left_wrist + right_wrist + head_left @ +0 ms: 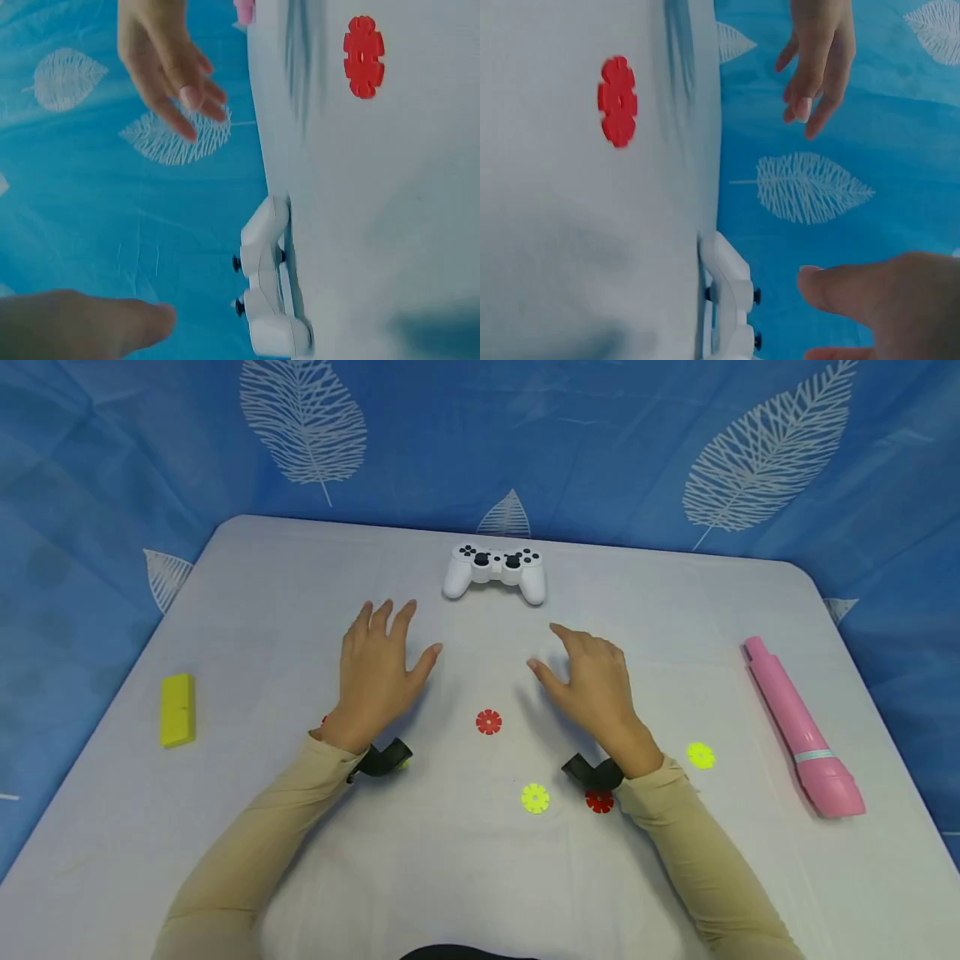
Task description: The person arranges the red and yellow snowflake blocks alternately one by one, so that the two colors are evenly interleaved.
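Observation:
Both hands hover over the white table with nothing in them. My left hand (377, 668) has its fingers spread and thumb out to the right. Opposite it, my right hand (592, 681) holds its thumb apart from the forefinger. Beyond them, at the table's back edge, lies a white game controller (496, 570); the left wrist view also has this controller (271, 289) past the thumb. A red notched disc (489, 722) rests on the cloth between the two wrists, and the right wrist view shows the same red disc (618, 101).
A yellow block (177, 710) lies at the left, a pink flashlight-shaped object (802, 727) at the right. Yellow discs (536, 798) and another red disc (599, 802) lie near the forearms, some partly hidden. A blue leaf-patterned cloth (450, 443) hangs behind the table.

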A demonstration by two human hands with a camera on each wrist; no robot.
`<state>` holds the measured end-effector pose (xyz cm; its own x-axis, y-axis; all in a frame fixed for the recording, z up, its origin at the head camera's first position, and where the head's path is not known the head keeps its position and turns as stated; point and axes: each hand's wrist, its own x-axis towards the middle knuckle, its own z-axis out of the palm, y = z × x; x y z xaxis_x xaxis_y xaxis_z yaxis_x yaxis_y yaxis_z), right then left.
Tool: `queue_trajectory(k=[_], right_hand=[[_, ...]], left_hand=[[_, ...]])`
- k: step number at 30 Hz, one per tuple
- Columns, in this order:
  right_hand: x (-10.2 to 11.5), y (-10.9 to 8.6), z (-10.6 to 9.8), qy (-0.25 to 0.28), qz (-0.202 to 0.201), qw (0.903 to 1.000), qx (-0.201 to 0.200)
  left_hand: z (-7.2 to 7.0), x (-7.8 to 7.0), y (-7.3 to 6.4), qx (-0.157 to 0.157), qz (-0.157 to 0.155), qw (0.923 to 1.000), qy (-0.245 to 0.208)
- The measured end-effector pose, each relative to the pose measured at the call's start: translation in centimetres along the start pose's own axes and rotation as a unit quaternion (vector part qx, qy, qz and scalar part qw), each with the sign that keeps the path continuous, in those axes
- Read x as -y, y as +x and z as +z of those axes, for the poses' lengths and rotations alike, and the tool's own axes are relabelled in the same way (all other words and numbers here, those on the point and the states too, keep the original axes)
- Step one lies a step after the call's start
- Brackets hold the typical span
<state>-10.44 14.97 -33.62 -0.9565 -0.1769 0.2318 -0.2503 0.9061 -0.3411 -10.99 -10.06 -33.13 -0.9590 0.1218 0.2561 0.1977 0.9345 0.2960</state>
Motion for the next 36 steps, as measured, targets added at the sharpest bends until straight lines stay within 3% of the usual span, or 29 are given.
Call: queue_trajectory(k=[4, 8, 12, 16, 20, 23, 30, 36], right_hand=[[0.8, -0.4, 0.9, 0.003, -0.028, 0.9995, 0.016], [1.8, -1.0, 2.2, 0.010, -0.069, 0.9966, 0.044], [3.3, -1.7, 3.2, 0.022, -0.119, 0.9901, 0.070], [4.9, -2.3, 4.0, 0.027, -0.170, 0.9820, 0.077], [6.4, -2.9, 4.9, 0.019, -0.220, 0.9719, 0.081], [7.4, -3.3, 5.4, 0.018, -0.243, 0.9660, 0.086], [9.2, -3.6, 5.8, 0.024, -0.254, 0.9605, 0.112], [10.0, -3.3, 6.2, 0.066, -0.246, 0.9569, 0.140]], left_hand=[[-0.4, 2.2, -1.0, -0.024, -0.002, 0.9997, -0.008], [-1.2, 4.8, -2.2, -0.010, -0.020, 0.9998, 0.003], [-2.3, 6.9, -3.5, 0.038, -0.061, 0.9974, 0.006], [-3.2, 8.3, -4.4, 0.110, -0.095, 0.9892, -0.021], [-3.3, 9.0, -5.1, 0.182, -0.100, 0.9767, -0.053], [-3.1, 9.1, -5.5, 0.210, -0.099, 0.9708, -0.062], [-2.8, 9.1, -6.2, 0.224, -0.114, 0.9653, -0.069], [-2.5, 9.2, -6.4, 0.231, -0.122, 0.9609, -0.092]])
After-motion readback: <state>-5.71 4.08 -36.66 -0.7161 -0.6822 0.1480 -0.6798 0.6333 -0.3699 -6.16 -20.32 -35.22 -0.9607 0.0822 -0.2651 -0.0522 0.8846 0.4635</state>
